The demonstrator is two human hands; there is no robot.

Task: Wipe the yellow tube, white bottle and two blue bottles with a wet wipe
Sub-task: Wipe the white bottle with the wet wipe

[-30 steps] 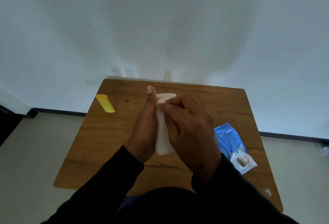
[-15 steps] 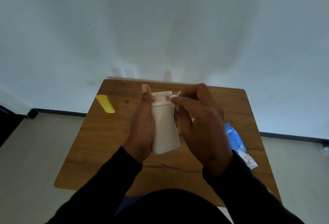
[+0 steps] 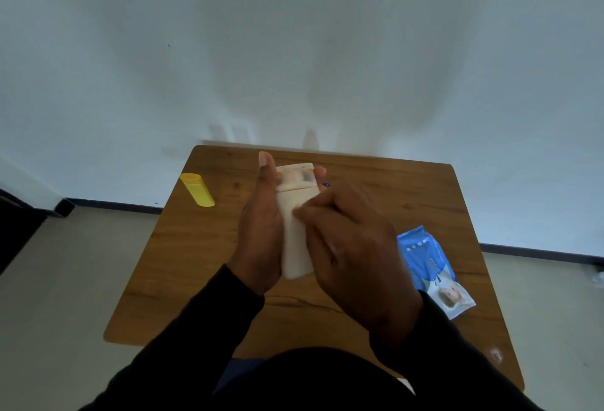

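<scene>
One head-worn view, looking forward and steeply down over a small brown wooden table [image 3: 408, 208].

The wide lens sits close above the person's two raised hands, which fill the middle; dark sleeves enter from the bottom edge. Farther off it takes in the table's far edge, the plain white wall [image 3: 294, 51] beyond, and pale floor [image 3: 65, 280] on both sides.

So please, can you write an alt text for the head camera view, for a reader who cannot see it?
Above a wooden table, the left hand holds a white bottle upright while the right hand presses against its front; any wipe is hidden. A yellow tube lies at the table's far left, a blue wipes pack at the right.
</scene>
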